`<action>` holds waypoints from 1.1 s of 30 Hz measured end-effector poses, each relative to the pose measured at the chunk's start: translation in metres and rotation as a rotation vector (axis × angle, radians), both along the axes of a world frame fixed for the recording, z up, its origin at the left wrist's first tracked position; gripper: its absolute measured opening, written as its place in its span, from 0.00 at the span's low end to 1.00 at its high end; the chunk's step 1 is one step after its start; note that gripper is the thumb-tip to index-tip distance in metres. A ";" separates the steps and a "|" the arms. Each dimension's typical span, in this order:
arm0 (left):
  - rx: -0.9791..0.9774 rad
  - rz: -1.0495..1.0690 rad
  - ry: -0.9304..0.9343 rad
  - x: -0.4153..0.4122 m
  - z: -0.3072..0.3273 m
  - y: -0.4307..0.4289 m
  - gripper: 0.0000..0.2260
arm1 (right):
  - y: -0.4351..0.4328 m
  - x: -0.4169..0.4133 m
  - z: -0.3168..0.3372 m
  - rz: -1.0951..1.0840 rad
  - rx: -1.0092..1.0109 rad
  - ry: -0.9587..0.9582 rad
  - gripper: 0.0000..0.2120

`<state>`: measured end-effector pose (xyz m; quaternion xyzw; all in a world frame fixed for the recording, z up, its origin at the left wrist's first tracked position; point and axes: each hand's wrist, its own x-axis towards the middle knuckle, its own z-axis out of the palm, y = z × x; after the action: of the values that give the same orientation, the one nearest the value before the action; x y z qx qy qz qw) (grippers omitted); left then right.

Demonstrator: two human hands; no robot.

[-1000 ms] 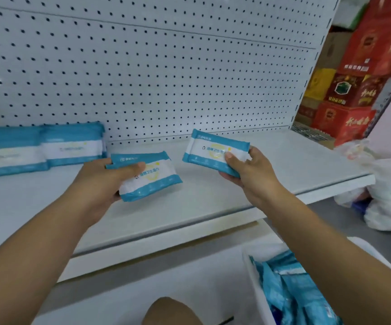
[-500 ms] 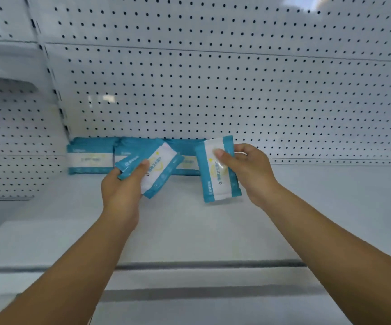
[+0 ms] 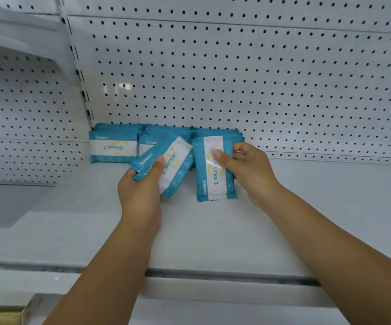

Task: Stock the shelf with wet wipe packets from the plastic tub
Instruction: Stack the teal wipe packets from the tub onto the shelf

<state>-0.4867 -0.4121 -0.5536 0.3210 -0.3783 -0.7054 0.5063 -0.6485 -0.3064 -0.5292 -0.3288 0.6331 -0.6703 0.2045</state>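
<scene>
The tilted packet [image 3: 170, 166] is pinched at its lower end by the left grip [image 3: 140, 191], the upright packet [image 3: 213, 181] at its right edge by the right grip [image 3: 250, 171], both over the shelf [image 3: 213, 235] near its back edge, before the stocked packets [image 3: 112, 146]. They look light, soft and slick: a thumb across the flat face should hold best.

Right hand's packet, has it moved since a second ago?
Yes. The right hand has carried its packet leftward to the stocked row against the pegboard, turning it upright.
</scene>
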 end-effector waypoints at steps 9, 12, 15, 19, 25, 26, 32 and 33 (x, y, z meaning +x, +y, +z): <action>0.055 0.154 0.069 0.007 0.002 -0.010 0.15 | -0.007 -0.005 0.007 0.114 0.203 0.237 0.26; 0.019 0.266 0.077 0.020 0.013 -0.029 0.11 | -0.022 0.002 0.022 0.075 0.226 0.294 0.19; -0.028 0.382 0.065 0.038 0.025 -0.059 0.12 | -0.045 0.015 0.034 0.079 0.244 0.304 0.17; 0.019 0.436 0.057 0.065 0.022 -0.103 0.13 | -0.079 0.041 0.044 0.175 0.279 0.420 0.19; 0.072 0.517 0.116 0.091 0.001 -0.129 0.16 | -0.099 0.066 0.058 0.498 0.431 0.686 0.27; 0.075 0.519 0.134 0.092 -0.001 -0.131 0.16 | -0.101 0.068 0.060 0.509 0.431 0.728 0.30; 0.128 0.541 0.184 0.093 -0.007 -0.140 0.16 | -0.147 0.078 0.050 0.312 0.205 0.631 0.19; 0.130 0.545 0.185 0.093 -0.007 -0.141 0.15 | -0.155 0.080 0.046 0.264 0.161 0.596 0.18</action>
<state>-0.3940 -0.5535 -0.5608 0.3769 -0.1846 -0.5924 0.6877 -0.5680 -0.4614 -0.4828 -0.5724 0.6678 -0.4603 0.1207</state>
